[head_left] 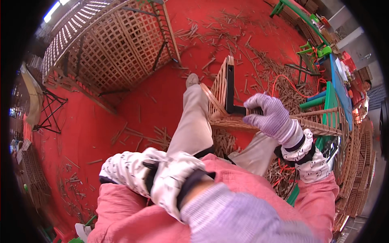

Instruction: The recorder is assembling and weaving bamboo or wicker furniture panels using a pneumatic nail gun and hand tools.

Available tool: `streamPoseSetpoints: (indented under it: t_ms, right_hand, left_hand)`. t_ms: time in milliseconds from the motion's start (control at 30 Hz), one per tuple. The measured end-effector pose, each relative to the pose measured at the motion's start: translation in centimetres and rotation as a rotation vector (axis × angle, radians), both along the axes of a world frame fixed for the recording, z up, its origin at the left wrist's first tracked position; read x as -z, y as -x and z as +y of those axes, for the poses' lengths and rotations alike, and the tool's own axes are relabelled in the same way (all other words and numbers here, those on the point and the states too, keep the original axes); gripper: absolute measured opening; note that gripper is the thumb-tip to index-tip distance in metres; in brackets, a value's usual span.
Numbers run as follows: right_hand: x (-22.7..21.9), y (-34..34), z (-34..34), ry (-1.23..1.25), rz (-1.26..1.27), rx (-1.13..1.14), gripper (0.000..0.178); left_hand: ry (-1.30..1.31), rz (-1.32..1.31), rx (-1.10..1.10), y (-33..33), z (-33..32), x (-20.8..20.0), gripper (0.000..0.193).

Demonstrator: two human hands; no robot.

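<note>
My right hand [270, 116], in a striped lilac knit glove, has its fingers curled round the end of a black metal bar. That bar edges a woven rattan-like frame [219, 91] with slatted sides, which stands between my legs. Across my lap comes my left arm in a white patterned sleeve cover. My left hand [247, 216], in the same kind of glove, is close to the camera at the lower edge. Motion smears it, and its fingers are hidden.
A large openwork woven piece [117, 44] lies on the red floor [150, 103] at the far left. Loose cane strips [255, 52] are strewn about. At the right stand a green stool [310, 56], an orange cord [279, 79] and stacked woven pieces [358, 170].
</note>
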State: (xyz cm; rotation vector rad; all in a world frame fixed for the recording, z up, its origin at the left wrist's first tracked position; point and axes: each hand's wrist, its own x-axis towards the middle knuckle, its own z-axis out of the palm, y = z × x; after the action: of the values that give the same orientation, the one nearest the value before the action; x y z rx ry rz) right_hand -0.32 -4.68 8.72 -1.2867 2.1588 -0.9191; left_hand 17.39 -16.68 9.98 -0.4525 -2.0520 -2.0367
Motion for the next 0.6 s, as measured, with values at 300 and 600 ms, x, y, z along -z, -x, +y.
streamPoseSetpoints:
  t_ms: [300,600]
  right_hand:
    - [-0.1,0.6,0.1,0.031,-0.172,-0.07,0.028]
    - [-1.2,1.3,-0.9,-0.067,-0.193,-0.052,0.025]
  left_hand:
    - [0.106,0.012,-0.154,1.0,-2.2,0.7,0.023]
    - [-0.561,-0.432,-0.438,2.7,-6.1,3.9,0.024]
